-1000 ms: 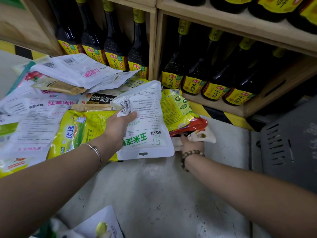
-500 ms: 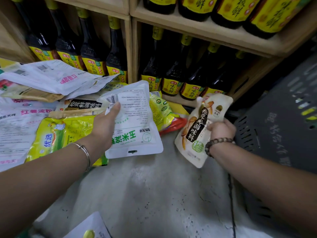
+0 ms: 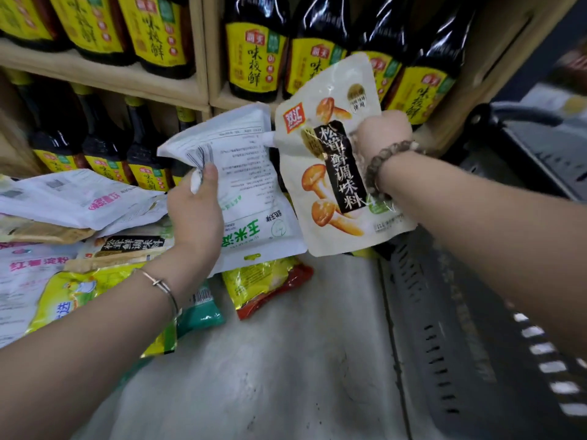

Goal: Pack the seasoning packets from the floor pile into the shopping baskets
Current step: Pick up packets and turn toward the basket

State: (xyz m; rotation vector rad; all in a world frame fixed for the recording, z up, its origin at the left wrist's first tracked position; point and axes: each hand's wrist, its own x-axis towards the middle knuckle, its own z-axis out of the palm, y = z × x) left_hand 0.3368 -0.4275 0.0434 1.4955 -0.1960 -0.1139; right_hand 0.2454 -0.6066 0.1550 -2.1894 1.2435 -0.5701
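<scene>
My left hand [image 3: 195, 214] grips a white starch packet with green lettering [image 3: 251, 198], lifted off the floor pile. My right hand [image 3: 382, 131] holds a cream mushroom seasoning pouch [image 3: 330, 166] upright in the air, just left of the dark grey shopping basket [image 3: 451, 338]. The two packets overlap at their edges. The floor pile [image 3: 73, 242] of several packets lies at the left, with a yellow and red packet [image 3: 263, 284] under the lifted starch packet.
Wooden shelves [image 3: 133, 81] full of dark soy sauce bottles with yellow labels [image 3: 254, 55] stand right behind the pile. Grey concrete floor [image 3: 270, 376] lies in front. The basket's black handle [image 3: 495, 119] rises at the right.
My right hand pulled the mushroom pouch out from under the pile and raised it up toward the basket. My left hand lifted the white starch packet off the pile.
</scene>
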